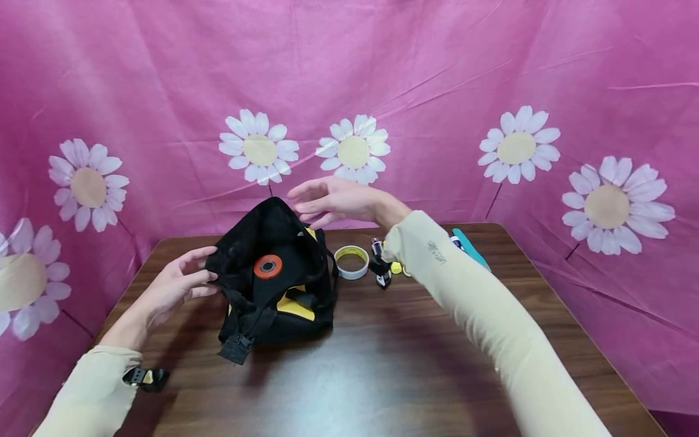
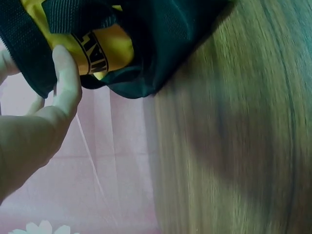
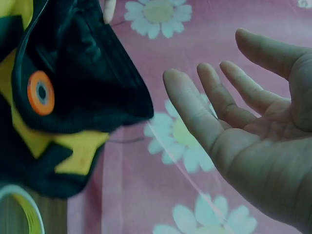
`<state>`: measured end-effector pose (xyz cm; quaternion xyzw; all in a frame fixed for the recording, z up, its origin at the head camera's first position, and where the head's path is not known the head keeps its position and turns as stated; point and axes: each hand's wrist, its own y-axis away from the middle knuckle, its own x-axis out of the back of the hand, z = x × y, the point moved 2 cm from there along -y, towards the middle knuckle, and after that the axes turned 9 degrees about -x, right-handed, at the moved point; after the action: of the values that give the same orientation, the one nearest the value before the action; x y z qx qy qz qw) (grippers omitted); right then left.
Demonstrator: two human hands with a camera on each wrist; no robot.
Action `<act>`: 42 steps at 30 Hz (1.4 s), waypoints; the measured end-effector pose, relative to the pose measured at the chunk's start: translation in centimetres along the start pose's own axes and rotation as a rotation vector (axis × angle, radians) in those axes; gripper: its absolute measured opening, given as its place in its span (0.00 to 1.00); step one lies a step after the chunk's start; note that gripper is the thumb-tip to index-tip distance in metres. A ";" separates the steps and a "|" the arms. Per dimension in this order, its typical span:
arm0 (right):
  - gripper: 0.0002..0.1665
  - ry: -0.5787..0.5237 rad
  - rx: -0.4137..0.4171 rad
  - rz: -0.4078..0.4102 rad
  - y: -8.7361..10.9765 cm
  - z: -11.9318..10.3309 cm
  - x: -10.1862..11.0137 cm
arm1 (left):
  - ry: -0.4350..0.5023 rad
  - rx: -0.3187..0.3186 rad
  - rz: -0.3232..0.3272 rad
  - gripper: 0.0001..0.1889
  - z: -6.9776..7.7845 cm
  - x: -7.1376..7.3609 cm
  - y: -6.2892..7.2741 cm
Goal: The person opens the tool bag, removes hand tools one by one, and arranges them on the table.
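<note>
A black and yellow fabric bag stands on the table with its mouth spread wide. Inside it lies an orange disc with a grey and dark centre. My left hand pinches the bag's left rim between thumb and fingers; in the left wrist view, the thumb presses the yellow side. Beyond the bag's right rim hovers my right hand, fingers spread and loosely bent, holding nothing. The right wrist view shows that hand apart from the bag.
A roll of tape stands right of the bag. Beside it are a small black and silver item and small yellow pieces, partly behind my right sleeve. A teal object lies near the table's back right. Pink floral cloth hangs behind.
</note>
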<state>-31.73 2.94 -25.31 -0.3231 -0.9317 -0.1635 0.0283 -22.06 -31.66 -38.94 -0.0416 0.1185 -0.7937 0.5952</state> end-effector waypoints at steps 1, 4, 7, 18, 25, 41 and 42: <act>0.30 -0.003 -0.002 -0.012 -0.8 0.0 -0.4 | 0.003 -0.002 -0.005 0.24 0.0 0.1 0.1; 0.29 -0.027 -0.013 -0.029 -2.9 0.3 -1.3 | -0.004 0.005 -0.013 0.25 0.2 0.2 0.2; 0.29 -0.046 -0.036 -0.032 -4.7 1.1 -2.0 | -0.068 0.021 0.006 0.26 0.6 0.2 0.1; 0.34 -0.093 -0.076 0.031 -9.4 4.0 -5.0 | -0.212 0.056 0.026 0.31 1.6 -0.2 -1.2; 0.33 -0.168 -0.068 0.104 -11.6 4.6 -6.2 | -0.020 -0.001 0.014 0.26 0.7 0.6 -0.6; 0.35 -0.150 -0.187 0.179 -13.9 7.6 -7.4 | 0.166 0.064 -0.064 0.24 0.7 1.9 -0.5; 0.35 -0.151 -0.200 0.187 -14.1 7.9 -7.4 | 0.179 0.062 -0.071 0.23 0.7 2.0 -0.5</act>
<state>-34.09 -9.25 -38.00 -0.4209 -0.8762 -0.2272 -0.0591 -22.95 -33.52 -38.33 0.0439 0.1449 -0.8181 0.5548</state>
